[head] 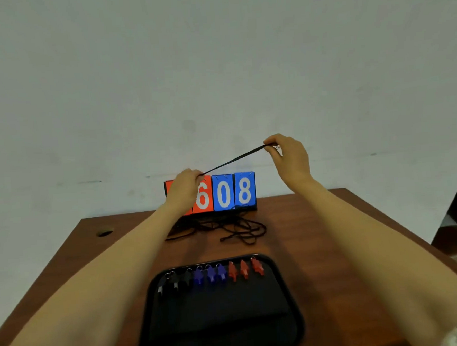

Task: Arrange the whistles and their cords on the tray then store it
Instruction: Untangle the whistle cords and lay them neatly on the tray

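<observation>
Nine whistles [212, 274] line the 12 o'clock edge of the tray [297, 315], grouped by colour, while the left hand [184, 186] and right hand [287, 153] pinch one black cord [234, 160] taut, apparently to straighten it, with loose cords [225, 229] tangled beyond at 12 o'clock.

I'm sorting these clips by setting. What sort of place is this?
Probably a sports equipment room or gym office: a flip scoreboard stands on a wooden table against a bare wall, beside loose cords and a tray of whistles.
</observation>
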{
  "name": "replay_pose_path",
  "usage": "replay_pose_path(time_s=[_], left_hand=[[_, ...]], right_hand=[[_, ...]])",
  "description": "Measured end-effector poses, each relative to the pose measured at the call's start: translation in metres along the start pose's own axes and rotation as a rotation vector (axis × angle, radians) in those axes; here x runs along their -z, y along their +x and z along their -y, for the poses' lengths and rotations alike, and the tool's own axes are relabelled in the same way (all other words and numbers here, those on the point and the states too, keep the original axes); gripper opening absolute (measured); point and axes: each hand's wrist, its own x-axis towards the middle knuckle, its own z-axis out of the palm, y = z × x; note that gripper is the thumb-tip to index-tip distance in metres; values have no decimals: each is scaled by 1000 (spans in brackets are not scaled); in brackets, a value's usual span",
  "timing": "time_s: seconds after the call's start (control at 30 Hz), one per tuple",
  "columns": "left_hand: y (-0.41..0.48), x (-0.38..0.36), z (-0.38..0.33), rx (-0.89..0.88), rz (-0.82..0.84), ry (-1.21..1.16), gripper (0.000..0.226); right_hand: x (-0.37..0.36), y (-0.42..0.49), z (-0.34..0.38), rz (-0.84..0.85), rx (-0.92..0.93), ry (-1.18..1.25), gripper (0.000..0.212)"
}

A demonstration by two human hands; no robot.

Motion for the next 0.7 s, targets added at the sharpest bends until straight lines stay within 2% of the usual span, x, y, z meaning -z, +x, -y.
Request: replay_pose_path(time_s=[0.1,0.27,0.37,0.5,0.63,0.7], left_hand=[[-9,18,3,-46,-60,126,33],[-35,34,20,-21,-68,247,33],[-55,36,30,-25,-64,292,30],[-78,31,41,63,8,285,48],[-102,27,56,133,-16,193,23],[-114,26,66,166,16,208,28]], right_hand=[[11,-6,3,-16,-37,7,18],[28,-25,0,5,-156,27,19],[30,-38,-3,93,-228,61,18],[26,-58,-6,227,-255,-6,24],[25,-82,-15,288,-358,-44,16],[25,-94,-20,311,-389,-96,16]])
